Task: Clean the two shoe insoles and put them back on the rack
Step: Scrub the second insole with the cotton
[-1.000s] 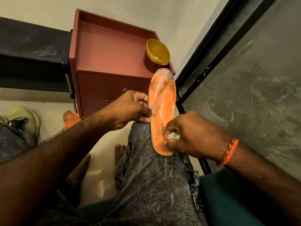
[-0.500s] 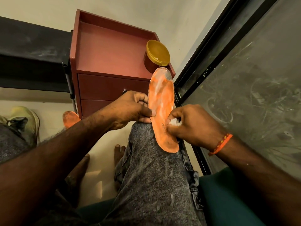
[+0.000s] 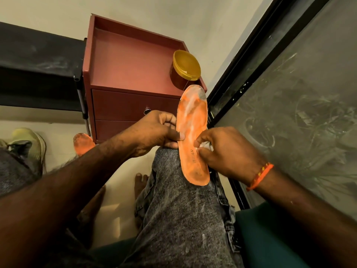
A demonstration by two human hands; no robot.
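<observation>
Beside the red drawer cabinet (image 3: 133,70), your left hand (image 3: 154,132) grip clamps the orange insole (image 3: 193,132) on your knee; your right hand (image 3: 226,149) pinches white cloth (image 3: 205,147) against it.

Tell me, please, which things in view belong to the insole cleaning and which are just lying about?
Part of the job: insole on the knee, white wipe, left hand, right hand, second insole on the floor.

Lying about: yellow-lidded jar, red cabinet, shoe.

A red-brown cabinet (image 3: 133,74) with drawers stands against a pale wall (image 3: 173,12). A dark-framed, grimy window (image 3: 289,89) fills the right side; pale floor (image 3: 58,122) lies below.
</observation>
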